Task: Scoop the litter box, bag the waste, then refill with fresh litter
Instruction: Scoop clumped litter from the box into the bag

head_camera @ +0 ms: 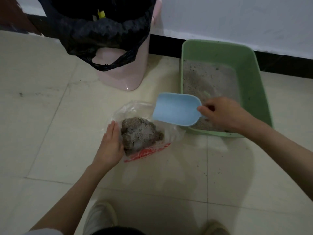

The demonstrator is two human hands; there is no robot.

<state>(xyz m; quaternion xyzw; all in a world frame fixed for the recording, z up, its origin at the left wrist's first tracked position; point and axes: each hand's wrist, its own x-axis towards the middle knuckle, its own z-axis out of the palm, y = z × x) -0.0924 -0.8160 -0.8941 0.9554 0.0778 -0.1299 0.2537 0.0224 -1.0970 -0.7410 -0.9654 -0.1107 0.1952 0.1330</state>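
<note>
Right hand (221, 114) fingers curling round scoop (177, 109) handle, gripping it. Scoop lying over near-left corner of box (254, 68), mouth pointing left toward bag (144, 133), long axis running right-to-left; looking empty. Left hand (111, 143) fingers straight and together, pressing bag's left edge on floor. Bag sitting just left of box, holding clumped waste (141, 134). Right hand nearer litter (208, 80); next scoop likely swinging back right.

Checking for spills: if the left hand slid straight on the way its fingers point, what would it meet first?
Probably the crumpled upper edge of the clear plastic bag beside the left hand, then bare floor tiles; depth is unclear.
</note>
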